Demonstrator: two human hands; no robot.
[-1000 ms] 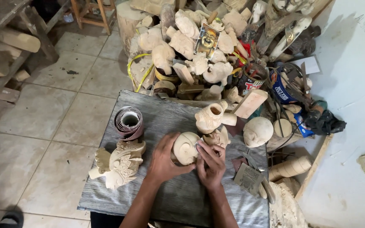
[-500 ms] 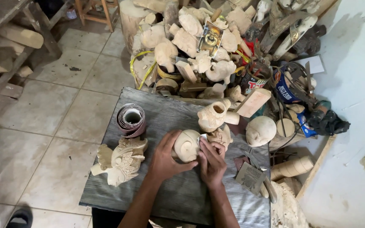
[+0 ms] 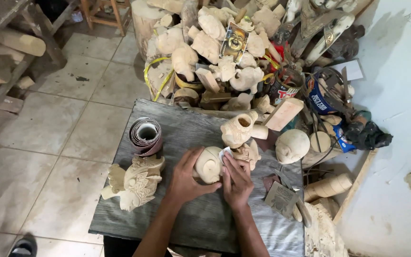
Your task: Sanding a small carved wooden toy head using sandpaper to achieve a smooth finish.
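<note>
The left hand (image 3: 186, 178) wraps its fingers around a pale rounded wooden carving (image 3: 209, 164), while the right hand (image 3: 236, 180) pinches a small sandpaper piece (image 3: 224, 153) against it.

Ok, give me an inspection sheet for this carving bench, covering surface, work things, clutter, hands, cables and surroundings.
Surface: grey weathered wooden board, dusty, bare at the near edge.
Job's things: rounded pale wood carving; small scrap of sandpaper pressed on it.
Clutter: sandpaper roll, ornate carved head, upright carved figure, round carved head, pile of unfinished carvings behind.
Hands: left hand cups the carving; right hand holds the sandpaper against it.
Cables: yellow strap in the pile; no cable seen.
Surroundings: tiled floor, pale wall at right.
</note>
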